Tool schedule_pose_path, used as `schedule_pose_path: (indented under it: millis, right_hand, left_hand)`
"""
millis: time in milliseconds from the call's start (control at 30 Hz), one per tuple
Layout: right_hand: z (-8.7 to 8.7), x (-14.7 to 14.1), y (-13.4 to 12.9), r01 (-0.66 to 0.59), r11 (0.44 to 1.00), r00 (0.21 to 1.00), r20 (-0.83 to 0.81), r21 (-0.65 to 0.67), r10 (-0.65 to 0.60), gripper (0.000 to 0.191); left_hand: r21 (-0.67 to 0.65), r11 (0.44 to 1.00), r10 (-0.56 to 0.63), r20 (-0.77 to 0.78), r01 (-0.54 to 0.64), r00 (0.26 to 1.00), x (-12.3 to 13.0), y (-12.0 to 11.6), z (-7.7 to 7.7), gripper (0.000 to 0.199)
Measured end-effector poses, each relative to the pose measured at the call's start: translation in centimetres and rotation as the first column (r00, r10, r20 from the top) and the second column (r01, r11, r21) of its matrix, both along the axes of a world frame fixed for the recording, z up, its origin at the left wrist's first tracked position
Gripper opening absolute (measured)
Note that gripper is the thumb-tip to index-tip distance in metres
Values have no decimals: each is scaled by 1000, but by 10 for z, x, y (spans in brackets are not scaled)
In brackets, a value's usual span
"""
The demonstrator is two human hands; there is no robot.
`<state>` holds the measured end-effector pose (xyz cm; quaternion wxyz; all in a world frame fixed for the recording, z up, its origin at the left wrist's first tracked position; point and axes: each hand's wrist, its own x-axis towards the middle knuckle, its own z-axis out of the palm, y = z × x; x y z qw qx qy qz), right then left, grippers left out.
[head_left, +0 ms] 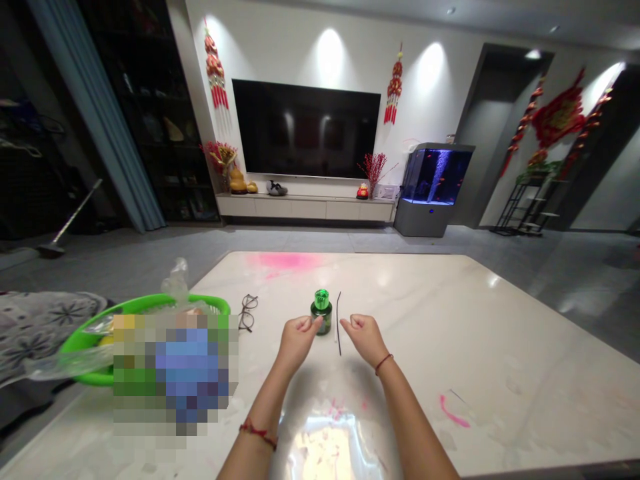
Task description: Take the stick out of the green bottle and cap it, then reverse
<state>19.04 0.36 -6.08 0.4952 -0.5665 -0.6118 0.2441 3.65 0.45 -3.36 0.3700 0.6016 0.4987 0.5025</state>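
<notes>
Both of my hands are held over the white table in loose fists, thumbs pointing inward toward each other. My left hand [299, 337] is just left of a small dark green glass bottle [321, 321] with a bright green faceted cap, and its thumb overlaps the bottle's lower part in view. I cannot tell whether it touches the glass. Right of the bottle lies a thin black stick [338, 323], bent at its far end. My right hand [366, 339] is beside that stick, its thumb tip close to it. Nothing shows inside either fist.
Eyeglasses [247, 313] lie on the table [500, 333] left of the bottle. A green basket [93, 379] with plastic bags stands at the left edge, partly blurred out. Pink stains mark the tabletop. Beyond are a TV cabinet [305, 208] and a fish tank [435, 177].
</notes>
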Motion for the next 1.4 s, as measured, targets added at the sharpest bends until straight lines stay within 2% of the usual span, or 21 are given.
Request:
schedule_pose_path:
  millis: [67, 167, 233, 300, 333, 400, 467, 500, 533, 567, 600, 667, 767, 867, 1000, 1067, 1133, 1200, 1267, 1333, 1400]
  right_hand:
    - [0, 0, -2, -1, 999, 982, 191, -33, 7, 40]
    - [-2, -2, -4, 37, 990, 874, 485, -140, 35, 33]
    - [-4, -5, -5, 58, 970, 834, 546, -237, 83, 32]
    - [-5, -7, -7, -36, 933, 873, 443, -359, 204, 38]
    - [-4, -7, -9, -136, 890, 903, 315, -434, 292, 42]
    - [1, -5, -11, -417, 731, 891, -84, -541, 446, 51]
    - [9, 1, -11, -702, 542, 708, -528, -462, 468, 58]
    - [12, 5, -10, -803, 493, 565, -691, -335, 451, 61]
    - [14, 9, -9, -857, 482, 416, -801, -185, 431, 63]
    - [14, 12, -7, -864, 502, 277, -865, -34, 419, 64]
    - [13, 15, -5, -836, 541, 166, -898, 91, 408, 64]
    - [5, 19, 0, -748, 623, 28, -927, 229, 374, 64]
    - [-14, 17, 8, -714, 665, -33, -959, 220, 282, 64]
    - [-29, 10, 14, -768, 624, -4, -976, 142, 218, 65]
    - [-25, -5, 16, -838, 545, 95, -972, 38, 214, 67]
    - [-19, -13, 15, -846, 531, 189, -959, -49, 213, 67]
    - [-14, -21, 16, -805, 564, 339, -922, -182, 187, 66]
    - [-15, -27, 19, -654, 668, 553, -827, -356, 101, 63]
    - [-19, -29, 23, -350, 806, 774, -632, -478, -38, 58]
    - [-25, -30, 27, -14, 900, 912, -375, -436, -168, 48]
    - [-31, -29, 31, 182, 935, 954, -177, -305, -244, 34]
  left_hand:
    - [-13, 1000, -12, -13, 12, 1000, 0, 0, 1, 54]
    - [-68, 994, -84, -55, 81, 995, -2, 0, -1, 54]
    - [-166, 975, -169, -117, 149, 979, -4, 0, -7, 53]
    - [-335, 926, -249, -193, 175, 949, -8, 1, -16, 53]
    - [-413, 900, -249, -228, 138, 941, -10, 2, -20, 54]
    - [-516, 851, -253, -242, 97, 937, -14, 3, -25, 56]
    - [-629, 757, -327, -131, 176, 936, -15, 5, -24, 61]
    - [-694, 670, -373, -7, 265, 928, -16, 6, -21, 62]
    - [-733, 564, -404, 157, 381, 901, -16, 8, -17, 63]
    - [-717, 482, -405, 327, 503, 854, -17, 10, -13, 64]
    - [-669, 451, -369, 462, 590, 806, -18, 12, -9, 64]
    - [-565, 478, -263, 639, 673, 723, -21, 17, -4, 65]
    - [-506, 520, -147, 740, 688, 656, -25, 21, -6, 65]
    - [-537, 507, -83, 748, 674, 658, -27, 22, -15, 66]
    - [-578, 466, -35, 744, 670, 667, -23, 21, -24, 66]
    - [-587, 470, -10, 743, 658, 670, -19, 19, -23, 66]
    - [-600, 545, 69, 728, 586, 682, -16, 18, -19, 63]
    - [-614, 666, 208, 699, 425, 684, -16, 17, -15, 56]
    - [-616, 745, 330, 673, 255, 662, -18, 16, -14, 46]
    - [-617, 771, 394, 658, 159, 642, -22, 15, -14, 35]
    - [-628, 770, 429, 642, 115, 635, -25, 14, -17, 27]
